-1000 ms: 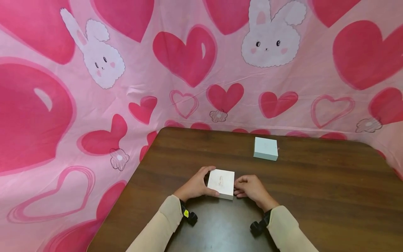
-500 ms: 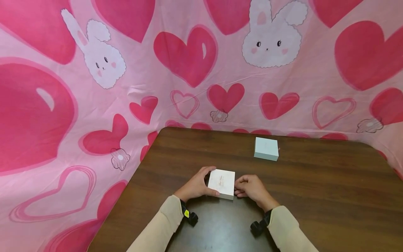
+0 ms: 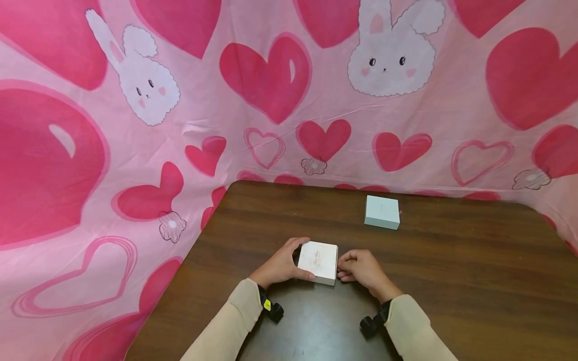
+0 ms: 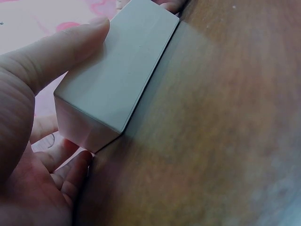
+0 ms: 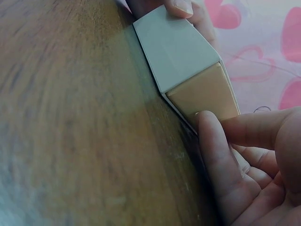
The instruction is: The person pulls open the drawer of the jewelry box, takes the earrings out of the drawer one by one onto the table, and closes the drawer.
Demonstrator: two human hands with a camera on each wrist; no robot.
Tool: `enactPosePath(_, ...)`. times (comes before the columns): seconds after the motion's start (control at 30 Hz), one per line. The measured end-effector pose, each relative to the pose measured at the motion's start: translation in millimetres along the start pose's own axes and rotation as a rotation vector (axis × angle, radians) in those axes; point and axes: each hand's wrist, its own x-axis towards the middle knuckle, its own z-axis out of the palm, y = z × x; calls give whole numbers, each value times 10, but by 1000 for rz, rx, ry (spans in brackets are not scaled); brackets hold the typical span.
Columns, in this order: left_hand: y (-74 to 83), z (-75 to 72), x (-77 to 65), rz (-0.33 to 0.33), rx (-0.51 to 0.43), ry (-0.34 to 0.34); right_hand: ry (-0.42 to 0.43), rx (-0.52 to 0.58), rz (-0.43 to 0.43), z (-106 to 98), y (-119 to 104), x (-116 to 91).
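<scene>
A small white box with gold lettering on its lid lies on the table. My left hand grips it from the left, with the thumb on the near side and fingers round the far side. At the box's right end my right hand has thumb and index finger together. The right wrist view shows a tan inner drawer within the white sleeve, and the fingertips touch the drawer's end. Whatever lies between those fingertips is hidden.
A second box, pale blue-white, lies farther back on the brown wooden table. Behind the table hangs a pink cloth printed with hearts and rabbits. A black wrist camera sits on the right wrist.
A thin tan edge now shows at the box's right end in the head view, and my right hand has shifted very slightly right. My left hand keeps its grip.
</scene>
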Motion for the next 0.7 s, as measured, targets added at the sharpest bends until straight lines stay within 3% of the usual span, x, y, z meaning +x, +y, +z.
enactPosePath(0.7, -4, -52, -26, -20, -13, -6, -8, 2, -16, -15, 30, -3)
